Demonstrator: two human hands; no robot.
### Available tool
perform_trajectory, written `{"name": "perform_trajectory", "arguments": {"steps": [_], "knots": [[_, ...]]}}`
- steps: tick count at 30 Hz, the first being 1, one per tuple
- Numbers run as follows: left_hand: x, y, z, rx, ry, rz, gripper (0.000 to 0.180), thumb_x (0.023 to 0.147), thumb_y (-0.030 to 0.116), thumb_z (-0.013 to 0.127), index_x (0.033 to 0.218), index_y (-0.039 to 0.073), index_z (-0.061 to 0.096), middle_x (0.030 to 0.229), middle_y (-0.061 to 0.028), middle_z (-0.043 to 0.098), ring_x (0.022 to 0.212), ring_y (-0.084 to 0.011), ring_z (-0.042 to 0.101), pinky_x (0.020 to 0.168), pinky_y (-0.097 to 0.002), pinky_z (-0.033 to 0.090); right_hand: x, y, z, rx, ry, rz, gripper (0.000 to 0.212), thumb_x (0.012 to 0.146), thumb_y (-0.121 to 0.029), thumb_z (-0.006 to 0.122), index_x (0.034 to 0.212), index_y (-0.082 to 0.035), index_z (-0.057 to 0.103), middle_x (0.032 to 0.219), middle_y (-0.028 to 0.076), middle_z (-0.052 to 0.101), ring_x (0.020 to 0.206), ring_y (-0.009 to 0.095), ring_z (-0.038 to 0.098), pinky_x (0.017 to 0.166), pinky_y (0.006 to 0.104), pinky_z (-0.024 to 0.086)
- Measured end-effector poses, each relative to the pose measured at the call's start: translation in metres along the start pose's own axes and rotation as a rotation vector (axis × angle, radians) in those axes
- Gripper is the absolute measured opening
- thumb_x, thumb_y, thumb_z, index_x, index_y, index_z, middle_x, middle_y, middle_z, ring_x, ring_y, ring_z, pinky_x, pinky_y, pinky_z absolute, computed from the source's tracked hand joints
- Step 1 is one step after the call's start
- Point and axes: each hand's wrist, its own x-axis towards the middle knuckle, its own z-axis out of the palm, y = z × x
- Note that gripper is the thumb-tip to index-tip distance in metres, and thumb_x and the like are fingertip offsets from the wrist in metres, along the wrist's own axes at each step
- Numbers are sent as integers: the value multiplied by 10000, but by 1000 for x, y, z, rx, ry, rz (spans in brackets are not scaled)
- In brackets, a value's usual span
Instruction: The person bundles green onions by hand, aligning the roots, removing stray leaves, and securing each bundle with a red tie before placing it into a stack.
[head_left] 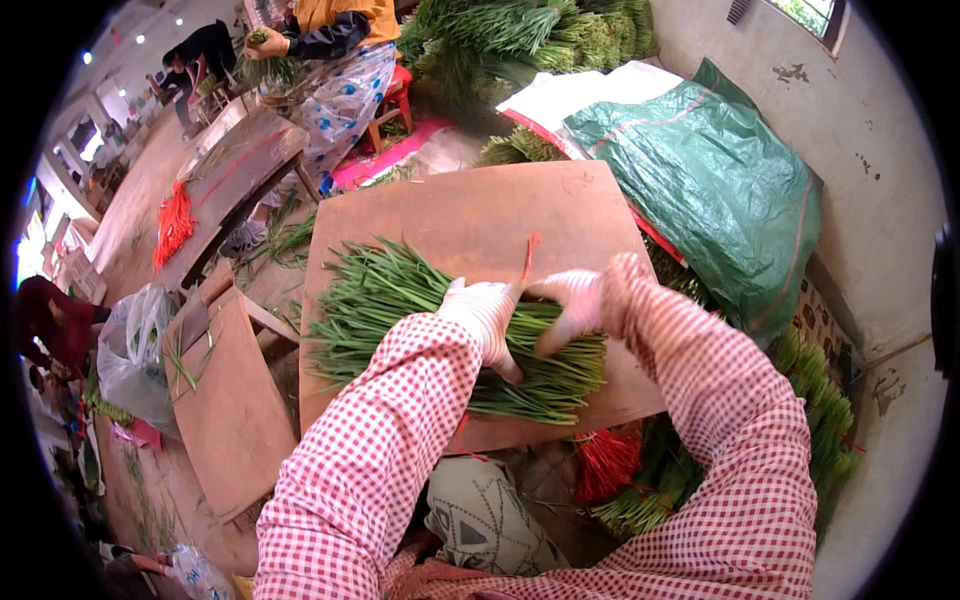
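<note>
A thick bundle of long green stalks, which look like garlic chives (385, 305), lies across a brown board (460, 205) in front of me. My left hand (485, 318), in a pale glove, is closed over the middle of the bundle, thumb on the near side. Just right of it, my right hand (572, 305), also gloved and slightly blurred, reaches over the stalks with its fingers apart. A thin red tie (531, 252) sticks up past the bundle's far side, between my hands. Its other end shows at the near side; the part between is hidden.
Red ties (607, 464) hang by the board's near edge. Further chive bundles (818, 400) lie at right, beside a green woven sheet (700, 190). Left are a low wooden bench (235, 400), a plastic bag (140, 340) and orange-red ties (174, 225). A co-worker (345, 80) holds greens beyond.
</note>
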Motion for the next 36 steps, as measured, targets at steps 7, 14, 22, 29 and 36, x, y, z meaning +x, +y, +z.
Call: {"name": "perform_trajectory", "arguments": {"steps": [7, 14, 22, 29, 36], "knots": [[7, 0, 9, 72, 75, 62, 1070, 437, 452, 867, 1322, 48, 420, 1220, -142, 548, 1207, -279, 478, 1070, -500, 261, 55, 51, -50, 121, 541, 677, 429, 821, -413, 606, 1051, -51, 604, 952, 142, 636, 882, 274, 628, 754, 349, 495], [3, -4, 8, 72, 60, 45, 1073, 425, 466, 868, 1313, 54, 429, 1231, -141, 540, 1204, -282, 478, 1067, -505, 265, 82, 59, -35, -605, 494, 415, 316, 867, -336, 563, 979, -40, 583, 959, 193, 641, 944, 377, 601, 813, 424, 471], [2, -8, 12, 9, 74, -24, 1016, 422, 430, 876, 1248, 8, 462, 1175, -165, 588, 1162, -298, 521, 1076, -483, 249, 44, 37, -44, -15, 703, 216, 137, 827, -160, 629, 914, -54, 636, 752, 117, 639, 700, 218, 616, 669, 319, 494], [0, -3, 13, 11, 65, -21, 1061, 435, 468, 880, 1333, 128, 428, 1296, -77, 537, 1223, -250, 485, 1084, -444, 269, 6, -48, 30, -555, 407, -144, 186, 829, -209, 613, 940, -62, 632, 845, 179, 641, 837, 379, 610, 736, 402, 495], [23, -21, 31, -14, 115, 14, 1029, 428, 479, 881, 1315, 206, 437, 1299, -82, 531, 1212, -271, 480, 1035, -480, 306, -38, -51, 82, -967, 676, 23, 817, 624, -372, 777, 1294, -82, 408, 1302, 171, 450, 1230, 374, 406, 1021, 460, 330]]}}
